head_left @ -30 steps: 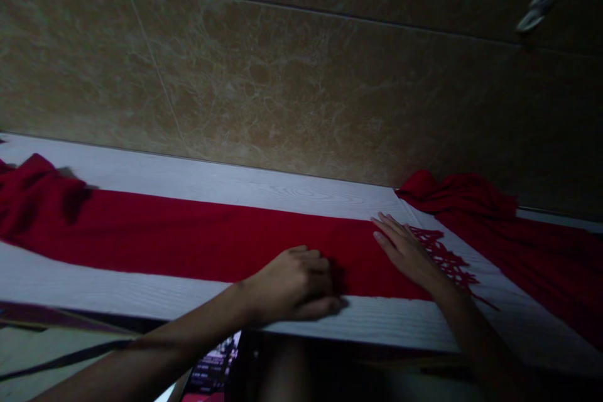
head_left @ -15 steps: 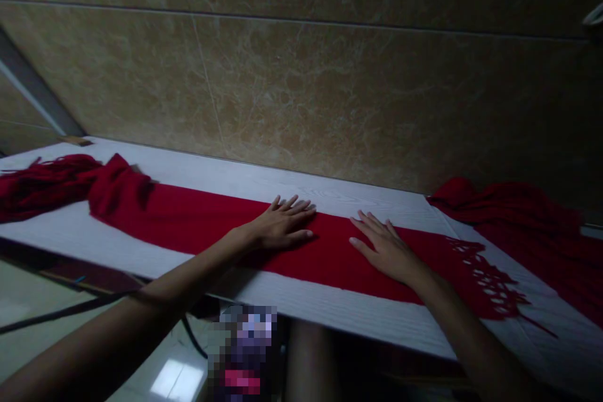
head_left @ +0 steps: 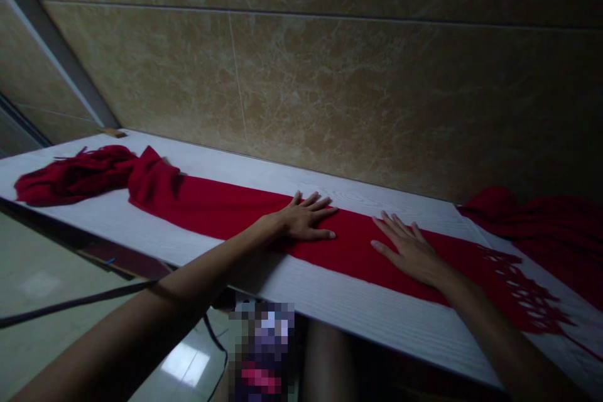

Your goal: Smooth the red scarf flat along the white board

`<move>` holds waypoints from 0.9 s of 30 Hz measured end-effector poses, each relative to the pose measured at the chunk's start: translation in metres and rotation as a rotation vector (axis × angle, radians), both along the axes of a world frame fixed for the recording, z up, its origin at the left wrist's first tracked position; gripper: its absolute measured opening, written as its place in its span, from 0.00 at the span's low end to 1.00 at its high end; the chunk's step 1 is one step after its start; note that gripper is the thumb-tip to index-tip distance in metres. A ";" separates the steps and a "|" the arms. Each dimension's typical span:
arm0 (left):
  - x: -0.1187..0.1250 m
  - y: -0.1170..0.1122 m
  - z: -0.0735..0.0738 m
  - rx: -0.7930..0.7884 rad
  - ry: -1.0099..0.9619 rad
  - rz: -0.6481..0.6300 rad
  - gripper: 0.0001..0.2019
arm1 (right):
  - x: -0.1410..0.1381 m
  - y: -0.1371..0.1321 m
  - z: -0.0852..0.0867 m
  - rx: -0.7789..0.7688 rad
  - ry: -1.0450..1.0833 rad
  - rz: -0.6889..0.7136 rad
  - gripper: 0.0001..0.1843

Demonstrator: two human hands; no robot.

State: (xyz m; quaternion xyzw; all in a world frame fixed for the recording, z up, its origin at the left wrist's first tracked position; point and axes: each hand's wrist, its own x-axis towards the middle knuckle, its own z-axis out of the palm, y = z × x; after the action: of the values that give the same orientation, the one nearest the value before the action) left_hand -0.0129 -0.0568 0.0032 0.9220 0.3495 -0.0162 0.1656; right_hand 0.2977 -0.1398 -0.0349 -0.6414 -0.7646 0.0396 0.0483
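A long red scarf [head_left: 221, 207] lies flat along a white wood-grain table [head_left: 367, 314]. Its far left end is bunched up, and its fringed, cut-out end [head_left: 522, 292] lies at the right. My left hand [head_left: 306, 220] rests flat on the scarf near its middle, fingers spread. My right hand [head_left: 409, 248] lies flat on the scarf a little further right, fingers apart, just left of the fringe. Neither hand holds anything.
A second red cloth [head_left: 551, 232] lies crumpled at the table's right end. A tan marble-tiled wall [head_left: 330, 88] stands right behind the table. A dark cable [head_left: 70, 304] hangs below the front edge over a glossy floor. A small brown object [head_left: 113, 132] sits at the far left corner.
My left hand, curled at the scarf's near edge a second ago, now lies open and flat on the scarf. The view has swung left, showing the bunched left end. My right hand stays flat.
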 end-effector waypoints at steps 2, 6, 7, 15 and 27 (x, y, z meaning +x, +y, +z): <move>0.001 0.013 0.006 -0.040 0.020 -0.001 0.46 | 0.002 0.009 0.002 0.000 0.005 -0.010 0.42; 0.013 0.044 0.026 -0.030 -0.165 0.124 0.41 | -0.003 0.027 0.014 0.029 0.040 -0.024 0.39; 0.019 0.051 0.030 -0.002 -0.227 0.182 0.39 | -0.008 0.031 0.018 0.043 0.054 -0.027 0.38; 0.056 0.050 0.025 0.083 -0.099 -0.011 0.33 | -0.049 0.052 0.013 0.018 0.077 0.016 0.39; 0.041 0.024 -0.010 0.048 -0.132 -0.091 0.34 | -0.043 0.044 -0.002 0.077 0.157 0.062 0.43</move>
State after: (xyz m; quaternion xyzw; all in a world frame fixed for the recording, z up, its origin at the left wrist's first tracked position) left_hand 0.0278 -0.0330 -0.0065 0.9398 0.2956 0.0455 0.1653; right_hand 0.2550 -0.0954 -0.0364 -0.6099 -0.7790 0.0620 0.1315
